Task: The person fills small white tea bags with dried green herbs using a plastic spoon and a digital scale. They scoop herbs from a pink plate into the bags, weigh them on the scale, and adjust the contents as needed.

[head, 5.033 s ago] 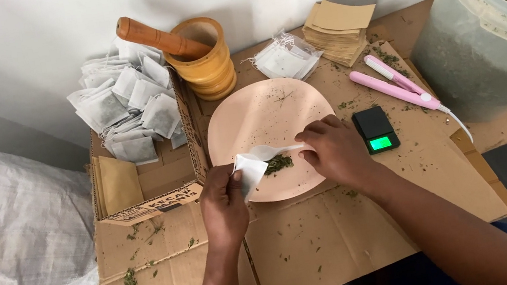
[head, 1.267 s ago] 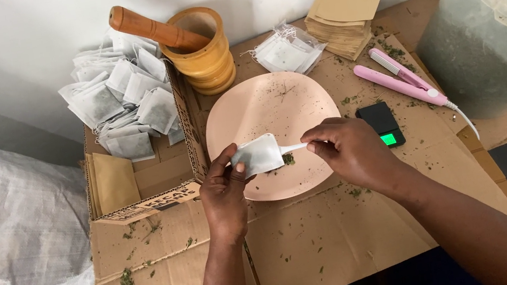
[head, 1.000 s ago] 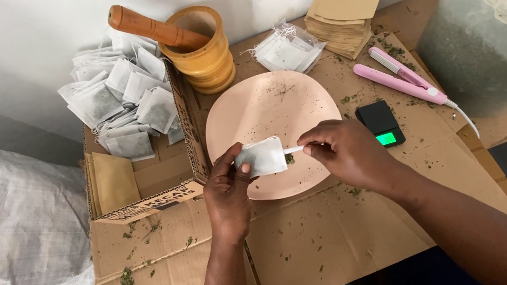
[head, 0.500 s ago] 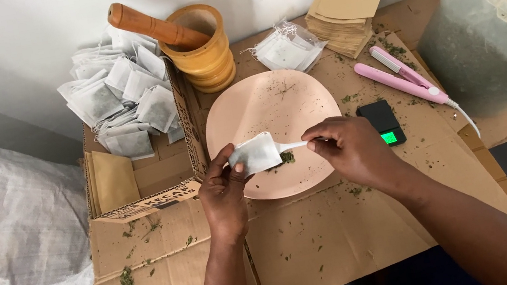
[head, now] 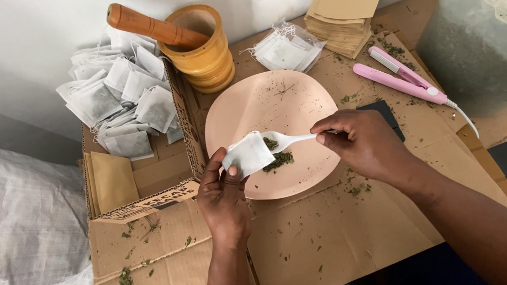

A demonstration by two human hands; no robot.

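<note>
Flattened cardboard [head: 324,246] against white wall. Left hand [head: 221,195] pinched on small white bag [head: 247,155] above pink plate [head: 272,133]; right hand [head: 365,144] clamped on white spoon [head: 290,139] at bag's mouth. Filled bags [head: 121,99] heaped far left; herb scraps [head: 278,159] left on plate.

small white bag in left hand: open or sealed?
Open: the white plastic spoon tip sits inside the tea bag mouth, held by the left hand.

We are at a makeshift home workbench for packing herbs: flattened cardboard [head: 324,246] serves as the tabletop against a plain wall, with a wooden mortar [head: 201,49] at the upper centre, filled sachets [head: 118,99] heaped upper left and a bucket of dried leaves [head: 504,14] at right
</note>
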